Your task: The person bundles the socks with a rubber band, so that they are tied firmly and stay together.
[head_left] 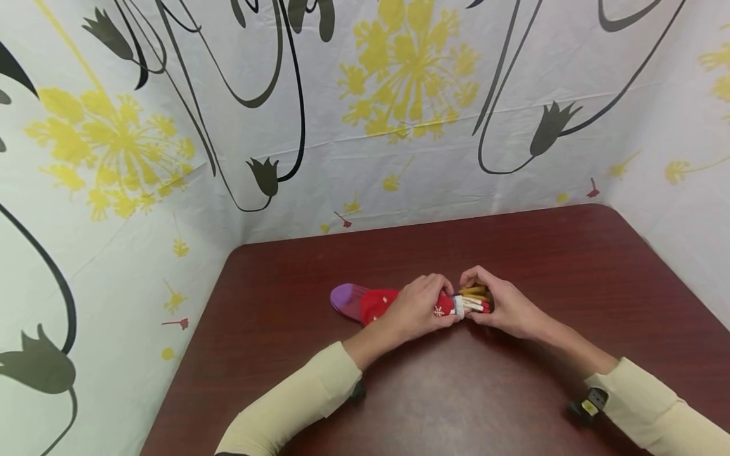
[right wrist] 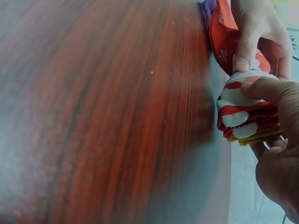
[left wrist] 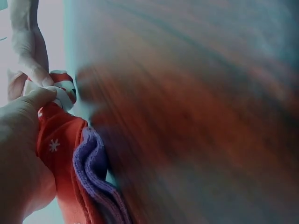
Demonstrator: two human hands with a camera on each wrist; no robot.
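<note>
A stack of several socks lies lengthwise across the table, red with white snowflakes (head_left: 376, 304) in the middle and purple toes (head_left: 345, 295) at the left end. My left hand (head_left: 419, 307) grips the red part from above, its thumb pressed near a whitish band. At the stack's right end, my right hand (head_left: 509, 308) pinches the layered cuffs (head_left: 478, 303) between thumb and fingers. Red, white and mustard-yellow edges show there, also in the right wrist view (right wrist: 240, 119). In the left wrist view, a wavy purple sock layer (left wrist: 91, 158) hangs beside the red one.
The dark reddish-brown table (head_left: 285, 361) has rounded far corners. White sheeting printed with yellow and grey flowers (head_left: 410, 69) rises behind it and along both sides. A small dark device (head_left: 590, 405) sits at the right cuff.
</note>
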